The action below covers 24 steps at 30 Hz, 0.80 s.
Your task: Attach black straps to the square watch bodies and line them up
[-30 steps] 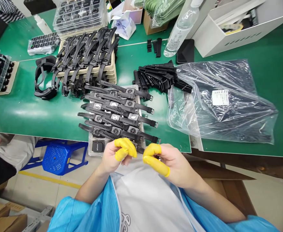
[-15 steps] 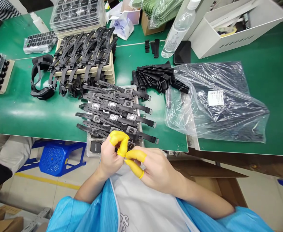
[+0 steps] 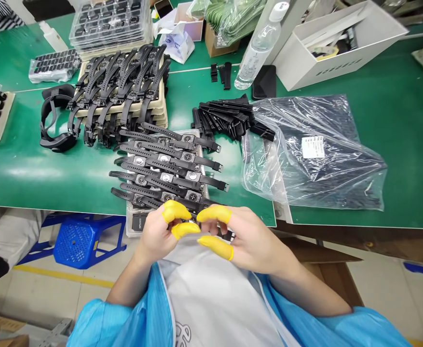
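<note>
My left hand (image 3: 162, 233) and my right hand (image 3: 249, 236) meet fingertip to fingertip at the tray's near edge. Yellow finger covers sit on the thumb and forefinger of each. On both hands thumb and forefinger stand apart, and nothing shows between them. Just beyond lies a tray (image 3: 133, 205) of smartwatches (image 3: 166, 177), backs up, with black straps laid slantwise across it. A small black square piece (image 3: 139, 221) rests in the tray's near left corner. My hands hide part of its near row.
Loose black straps (image 3: 225, 115) are heaped beside a plastic bag (image 3: 323, 178) of dark contents. Stacked trays of watches (image 3: 120, 86) stand behind, left. Farther back are a water bottle (image 3: 258, 48), a phone (image 3: 264, 82) and a white box (image 3: 341, 53). A blue stool (image 3: 75, 241) stands lower left.
Both hands were pinched closed against each other. Thumbs and forefingers have now spread, and my right hand sits slightly higher. The view has shifted a little.
</note>
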Each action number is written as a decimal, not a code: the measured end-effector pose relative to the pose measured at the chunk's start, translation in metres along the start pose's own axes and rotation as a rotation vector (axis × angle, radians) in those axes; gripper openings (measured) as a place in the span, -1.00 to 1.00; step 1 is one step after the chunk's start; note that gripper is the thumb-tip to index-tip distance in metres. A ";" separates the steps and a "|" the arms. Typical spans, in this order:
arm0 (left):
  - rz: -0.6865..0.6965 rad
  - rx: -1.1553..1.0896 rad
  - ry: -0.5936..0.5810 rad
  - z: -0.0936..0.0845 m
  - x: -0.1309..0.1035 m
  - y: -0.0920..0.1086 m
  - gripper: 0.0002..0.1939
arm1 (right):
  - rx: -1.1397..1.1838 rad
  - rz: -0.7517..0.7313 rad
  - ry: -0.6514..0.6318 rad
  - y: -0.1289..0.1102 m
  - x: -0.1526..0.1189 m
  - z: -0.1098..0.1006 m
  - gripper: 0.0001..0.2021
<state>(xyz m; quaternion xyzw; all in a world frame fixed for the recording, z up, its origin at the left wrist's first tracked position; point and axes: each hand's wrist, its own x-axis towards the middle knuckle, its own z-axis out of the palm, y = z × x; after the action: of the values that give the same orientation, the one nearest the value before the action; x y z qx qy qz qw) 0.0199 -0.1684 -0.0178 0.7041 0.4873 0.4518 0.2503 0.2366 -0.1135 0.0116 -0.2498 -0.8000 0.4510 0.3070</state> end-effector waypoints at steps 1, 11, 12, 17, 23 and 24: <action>0.002 -0.059 -0.049 -0.002 0.001 0.001 -0.82 | 0.003 -0.004 -0.045 0.000 0.001 -0.002 -0.84; -0.005 -0.263 -0.311 -0.011 0.005 -0.002 -0.82 | 0.696 0.470 -0.364 0.012 -0.001 0.001 -0.63; 0.005 -0.237 -0.332 -0.011 0.006 -0.002 -0.81 | 0.725 0.520 -0.383 0.012 -0.001 0.001 -0.63; 0.047 -0.035 -0.478 -0.017 0.009 -0.001 -0.76 | 0.723 0.622 -0.435 0.012 0.000 0.001 -0.74; -0.021 0.115 -0.675 -0.023 0.011 0.004 -0.77 | 0.554 0.622 -0.489 0.012 -0.005 0.002 -0.97; -0.031 0.123 -0.685 -0.023 0.011 0.004 -0.77 | 0.540 0.606 -0.476 0.012 -0.006 0.004 -0.97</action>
<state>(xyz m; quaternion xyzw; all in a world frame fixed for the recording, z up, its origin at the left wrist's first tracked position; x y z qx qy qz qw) 0.0028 -0.1624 0.0003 0.8212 0.4120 0.1553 0.3630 0.2397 -0.1140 -0.0023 -0.2726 -0.5932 0.7571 0.0234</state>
